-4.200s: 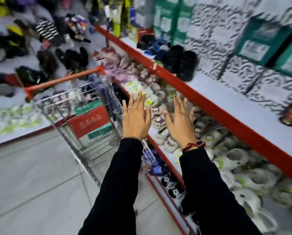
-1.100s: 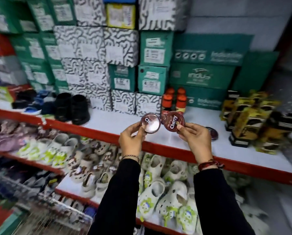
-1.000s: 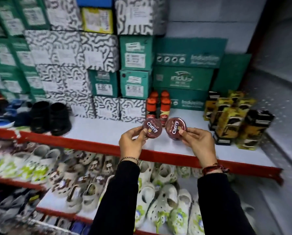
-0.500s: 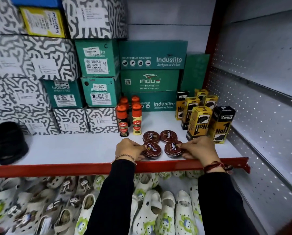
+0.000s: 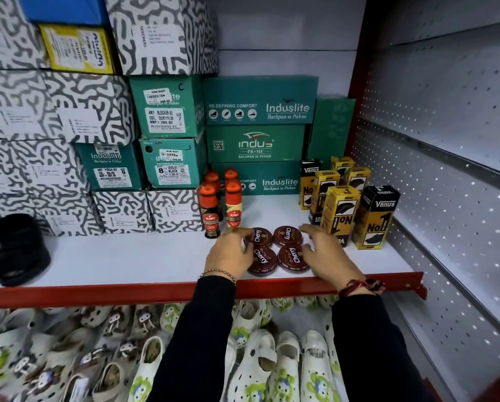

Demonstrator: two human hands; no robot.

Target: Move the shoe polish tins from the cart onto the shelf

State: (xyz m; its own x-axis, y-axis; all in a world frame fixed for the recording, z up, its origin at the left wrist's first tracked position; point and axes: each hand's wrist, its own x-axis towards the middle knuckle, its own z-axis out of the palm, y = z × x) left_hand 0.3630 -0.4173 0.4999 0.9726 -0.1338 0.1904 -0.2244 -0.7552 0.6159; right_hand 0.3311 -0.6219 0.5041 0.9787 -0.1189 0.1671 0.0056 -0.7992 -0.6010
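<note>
Several round dark-red Cherry polish tins lie flat in a tight square on the white shelf [image 5: 127,256], near its red front edge. The back pair are the back-left tin [image 5: 259,236] and the back-right tin [image 5: 287,235]. The front pair are the front-left tin [image 5: 262,261] and the front-right tin [image 5: 292,258]. My left hand [image 5: 228,253] hovers at the left of the group, fingers spread, holding nothing. My right hand [image 5: 325,253] hovers at the right side, open too. The cart is out of view.
Kiwi polish bottles [image 5: 209,210] stand just behind the tins. Yellow and black Venus boxes [image 5: 340,216] stand to the right. Green shoe boxes [image 5: 257,143] and patterned shoe boxes fill the back. Black shoes [image 5: 17,248] sit at left. A perforated side panel [image 5: 446,169] closes the right.
Both hands carried a tin each to the shelf, set them down in front of the other two, and have now let go and lifted off them.
</note>
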